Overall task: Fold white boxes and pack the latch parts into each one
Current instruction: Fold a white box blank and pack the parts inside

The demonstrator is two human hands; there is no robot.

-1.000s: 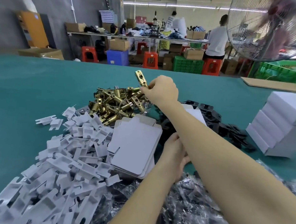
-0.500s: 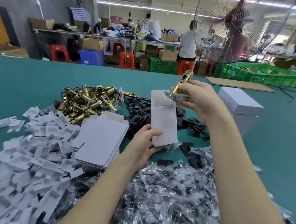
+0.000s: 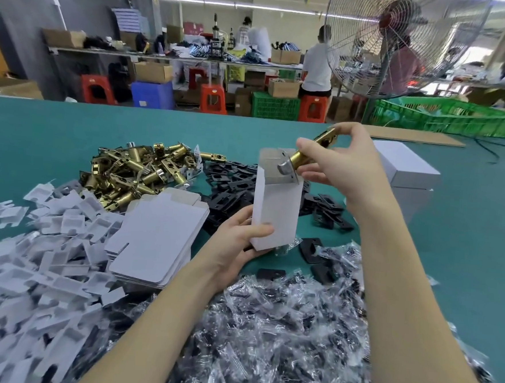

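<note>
Right hand (image 3: 341, 164) pinches brass-coloured cylindrical metal latch (image 3: 306, 154) | latch slants, silver faceplate end lowest, at open top of upright white cardboard box (image 3: 275, 211) | left hand (image 3: 239, 239) grips box base above teal desk (image 3: 40, 134) | judged next: slide latch down-left inside

Head cam, fwd and down, close over green table (image 3: 55, 135), workshop behind.

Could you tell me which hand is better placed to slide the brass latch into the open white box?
Right: the right hand already grips the brass latch at the white box mouth; the left hand is steadying the box.
</note>
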